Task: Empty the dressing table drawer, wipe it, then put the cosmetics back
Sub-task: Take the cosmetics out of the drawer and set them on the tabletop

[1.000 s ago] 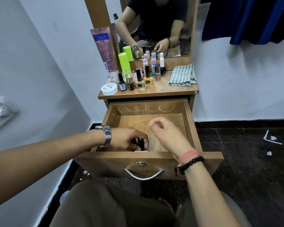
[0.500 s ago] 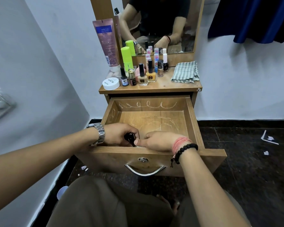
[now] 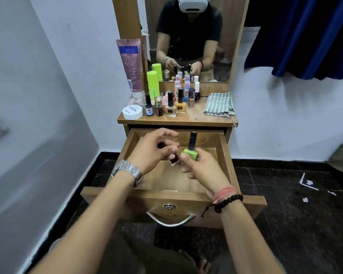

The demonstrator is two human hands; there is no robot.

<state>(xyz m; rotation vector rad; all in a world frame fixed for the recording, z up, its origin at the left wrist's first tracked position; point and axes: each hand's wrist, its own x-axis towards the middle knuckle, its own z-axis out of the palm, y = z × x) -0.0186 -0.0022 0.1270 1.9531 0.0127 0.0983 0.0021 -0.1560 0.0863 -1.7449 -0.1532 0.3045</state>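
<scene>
Left hand (image 3: 150,150) grips one dark nail polish bottle (image 3: 174,159), fingers curled round its cap and upper body, bottle tilted. Right hand (image 3: 201,169) pinches one green nail polish bottle (image 3: 191,154) at its body, black cap pointing up. The two bottles sit just beside each other, both held above the open drawer (image 3: 225,155). The visible drawer floor is bare wood; the hands hide part of it.

Wrists: one metal watch (image 3: 128,171) on the left; one black bead bracelet (image 3: 228,201) and red thread on the right.

On the dressing table top (image 3: 194,118):
- 1 white round jar (image 3: 132,112), front left
- 1 pink tube (image 3: 131,65) standing on its cap at the back left
- 1 neon green can (image 3: 153,84), just beside the tube
- a cluster of small bottles (image 3: 174,103) between jar and cloth; roughly nine, but the back row overlaps and the exact count is unclear
- 1 folded striped cloth (image 3: 219,104), right side, apart from the bottles

One mirror (image 3: 222,36) stands behind. One blue curtain (image 3: 305,36) hangs upper right. Three or so paper scraps (image 3: 308,182) lie on the dark floor at right.
</scene>
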